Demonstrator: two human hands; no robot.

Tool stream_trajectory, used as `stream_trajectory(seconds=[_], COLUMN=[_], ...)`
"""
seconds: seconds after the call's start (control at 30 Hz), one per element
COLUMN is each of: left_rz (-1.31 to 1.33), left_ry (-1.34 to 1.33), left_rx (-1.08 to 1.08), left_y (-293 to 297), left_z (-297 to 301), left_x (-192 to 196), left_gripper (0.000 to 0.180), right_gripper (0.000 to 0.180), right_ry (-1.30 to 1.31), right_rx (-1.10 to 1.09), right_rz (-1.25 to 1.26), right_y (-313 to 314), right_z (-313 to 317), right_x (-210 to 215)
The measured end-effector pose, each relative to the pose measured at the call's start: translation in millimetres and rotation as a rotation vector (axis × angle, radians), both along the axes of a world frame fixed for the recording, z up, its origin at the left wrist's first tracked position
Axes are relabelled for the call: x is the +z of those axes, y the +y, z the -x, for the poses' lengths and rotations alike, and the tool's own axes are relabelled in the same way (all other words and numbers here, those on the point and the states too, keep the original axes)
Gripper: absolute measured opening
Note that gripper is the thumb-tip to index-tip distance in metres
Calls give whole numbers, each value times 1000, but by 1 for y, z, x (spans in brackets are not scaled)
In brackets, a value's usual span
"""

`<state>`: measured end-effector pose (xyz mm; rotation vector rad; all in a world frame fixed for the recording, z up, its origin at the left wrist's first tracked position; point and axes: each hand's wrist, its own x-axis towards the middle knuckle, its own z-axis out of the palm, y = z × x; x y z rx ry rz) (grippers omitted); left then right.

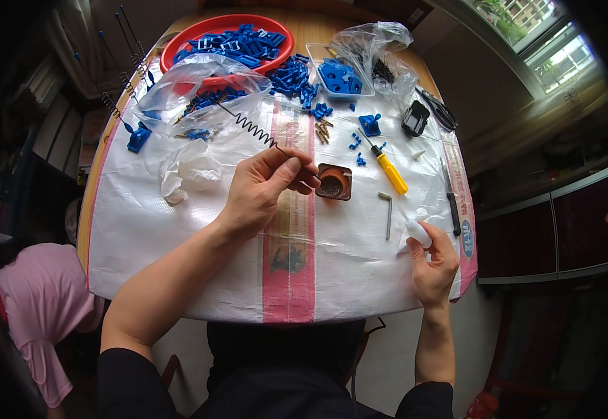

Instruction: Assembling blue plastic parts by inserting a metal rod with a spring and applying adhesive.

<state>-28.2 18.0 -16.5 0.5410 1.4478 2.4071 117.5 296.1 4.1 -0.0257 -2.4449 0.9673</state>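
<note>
My left hand (265,187) pinches the end of a thin black wire with a coiled spring section (254,130), which runs up and left toward a clear bag. Its lower end sits just left of a small brown square part (334,181) with a round coil inside. My right hand (431,260) holds a small white squeeze bottle (416,228) near the table's right edge, its nozzle pointing up and left.
A yellow-handled screwdriver (390,172) and a hex key (387,211) lie between my hands. Behind are a red bowl (228,28) of blue plastic parts, clear bags (206,91), brass screws (322,130), scissors (439,109), a black part (415,118). A person in pink (38,300) bends at lower left.
</note>
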Motion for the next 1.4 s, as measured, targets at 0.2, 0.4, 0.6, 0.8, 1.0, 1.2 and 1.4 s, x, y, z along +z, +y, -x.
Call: stream_trajectory(seconds=[0.2, 0.4, 0.6, 0.8, 1.0, 1.2, 1.4], left_rz=[52, -10, 64, 43, 60, 33, 31], left_ry=[9, -11, 106, 45, -99, -70, -8], left_rx=[30, -32, 27, 74, 40, 133, 116], left_y=[-3, 0, 1, -8, -15, 16, 23], left_z=[3, 2, 0, -1, 5, 10, 4], left_x=[-1, -4, -1, 37, 72, 19, -5], left_gripper=[20, 20, 20, 20, 20, 18, 18], right_gripper=[28, 25, 24, 25, 25, 27, 27], right_ry=[27, 122, 135, 123, 169, 178, 207], right_rx=[-16, 14, 16, 21, 8, 17, -2], right_rz=[69, 42, -21, -51, -143, -109, -101], right_y=[5, 2, 5, 16, 20, 19, 26], right_z=[-12, -11, -8, -5, 0, 4, -2], right_x=[-12, -14, -10, -3, 1, 1, -5])
